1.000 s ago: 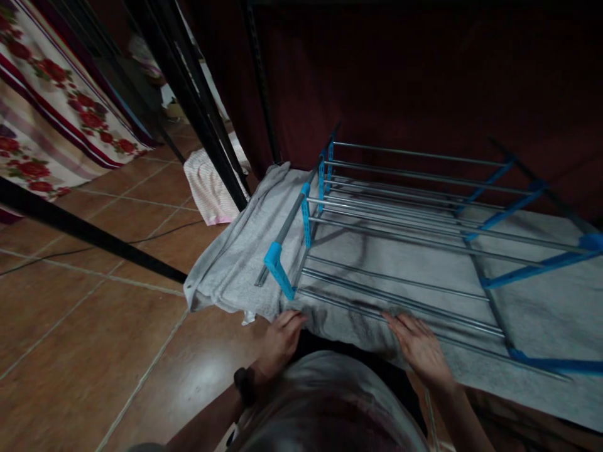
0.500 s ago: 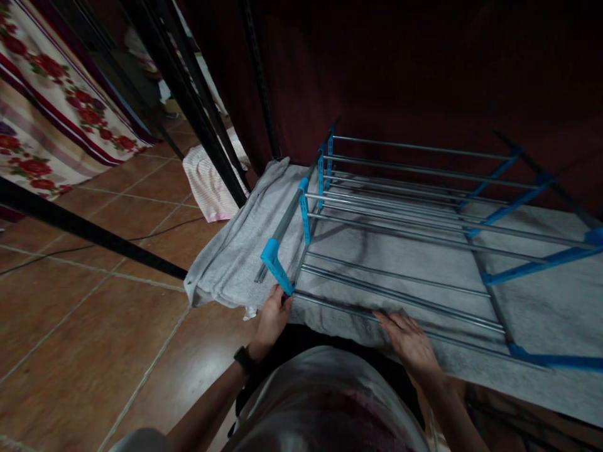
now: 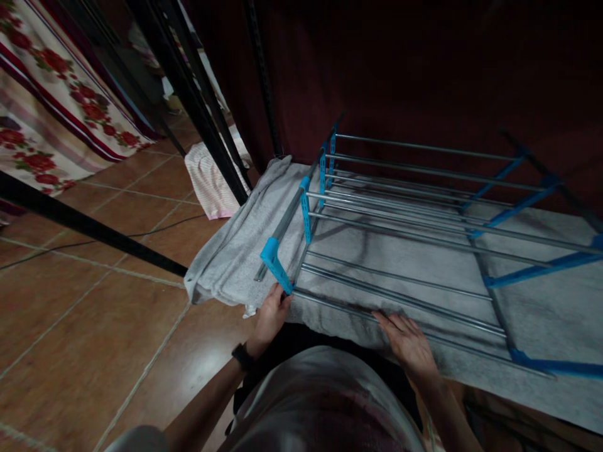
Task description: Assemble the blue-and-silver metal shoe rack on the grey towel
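The left hand is gripping, fingers curled, the near corner of the rack lying on the blanket, probably steadying it; the right hand is resting, fingers extended, along the front rod.

The head camera looks forward and down — hands near, rack just beyond.

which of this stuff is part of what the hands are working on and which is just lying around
In hand:
- metal rack with blue end pieces
- left hand at its near corner
- right hand at its near rod
- grey cloth beneath

Apparently just around:
- striped cloth
- floral fabric
- thin dark cable on the tiled floor
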`<control>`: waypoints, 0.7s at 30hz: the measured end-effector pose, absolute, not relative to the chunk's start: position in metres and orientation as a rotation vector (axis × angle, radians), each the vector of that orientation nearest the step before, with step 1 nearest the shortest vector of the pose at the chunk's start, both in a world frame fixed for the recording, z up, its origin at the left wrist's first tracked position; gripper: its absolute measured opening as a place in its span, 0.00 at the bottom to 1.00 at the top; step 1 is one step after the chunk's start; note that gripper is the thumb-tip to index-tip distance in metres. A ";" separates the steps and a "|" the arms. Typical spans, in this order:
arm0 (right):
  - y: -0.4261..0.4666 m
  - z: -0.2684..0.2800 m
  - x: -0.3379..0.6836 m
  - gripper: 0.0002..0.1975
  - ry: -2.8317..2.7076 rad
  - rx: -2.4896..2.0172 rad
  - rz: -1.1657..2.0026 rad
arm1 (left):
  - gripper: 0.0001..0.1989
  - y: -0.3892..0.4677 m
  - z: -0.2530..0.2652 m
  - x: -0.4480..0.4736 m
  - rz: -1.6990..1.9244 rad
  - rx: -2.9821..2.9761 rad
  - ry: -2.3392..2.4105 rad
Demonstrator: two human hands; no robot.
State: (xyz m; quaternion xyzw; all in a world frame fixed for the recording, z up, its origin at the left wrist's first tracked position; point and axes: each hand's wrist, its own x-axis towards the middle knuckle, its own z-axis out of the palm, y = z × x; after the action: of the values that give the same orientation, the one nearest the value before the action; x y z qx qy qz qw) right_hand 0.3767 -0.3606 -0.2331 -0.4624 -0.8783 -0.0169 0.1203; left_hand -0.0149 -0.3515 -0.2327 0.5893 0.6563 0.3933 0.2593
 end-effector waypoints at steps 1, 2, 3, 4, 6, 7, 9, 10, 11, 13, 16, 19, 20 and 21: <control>-0.360 -0.232 0.376 0.24 -2.569 -1.343 -0.050 | 0.14 -0.351 -0.233 -0.015 1.071 1.600 1.772; -0.359 -0.230 0.374 0.24 -2.569 -1.340 -0.054 | 0.14 -0.351 -0.233 -0.015 1.074 1.603 1.768; -0.359 -0.228 0.373 0.24 -2.568 -1.338 -0.060 | 0.14 -0.351 -0.233 -0.015 1.074 1.605 1.769; -0.358 -0.227 0.371 0.24 -2.564 -1.339 -0.072 | 0.14 -0.350 -0.233 -0.015 1.071 1.609 1.770; -0.357 -0.225 0.368 0.24 -2.559 -1.341 -0.101 | 0.14 -0.351 -0.235 -0.016 1.064 1.620 1.774; -0.356 -0.224 0.367 0.24 -2.560 -1.339 -0.112 | 0.15 -0.351 -0.236 -0.016 1.061 1.628 1.777; -0.355 -0.224 0.366 0.24 -2.562 -1.335 -0.125 | 0.16 -0.351 -0.237 -0.017 1.056 1.644 1.782; -0.354 -0.225 0.365 0.24 -2.559 -1.336 -0.126 | 0.16 -0.351 -0.238 -0.018 1.056 1.653 1.788; -0.352 -0.226 0.365 0.24 -2.555 -1.336 -0.120 | 0.17 -0.350 -0.237 -0.018 1.054 1.666 1.796; -0.348 -0.230 0.365 0.24 -2.543 -1.340 -0.086 | 0.17 -0.349 -0.232 -0.018 1.045 1.706 1.819; -0.343 -0.234 0.360 0.25 -2.498 -1.365 -0.010 | 0.16 -0.347 -0.222 -0.019 0.999 1.764 1.816; -0.346 -0.230 0.350 0.24 -2.436 -1.406 0.076 | 0.12 -0.349 -0.221 -0.024 0.964 1.779 1.821; -0.347 -0.228 0.347 0.23 -2.428 -1.414 0.115 | 0.12 -0.348 -0.225 -0.028 0.955 1.783 1.844; -0.348 -0.225 0.343 0.22 -2.432 -1.434 0.159 | 0.12 -0.347 -0.232 -0.033 0.962 1.795 1.874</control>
State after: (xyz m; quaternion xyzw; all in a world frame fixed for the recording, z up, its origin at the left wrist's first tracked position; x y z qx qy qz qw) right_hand 0.3434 -0.3476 -0.2255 -0.5008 -0.8495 0.0557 0.1561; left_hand -0.0326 -0.3467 -0.2316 0.6373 0.6654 0.3415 0.1858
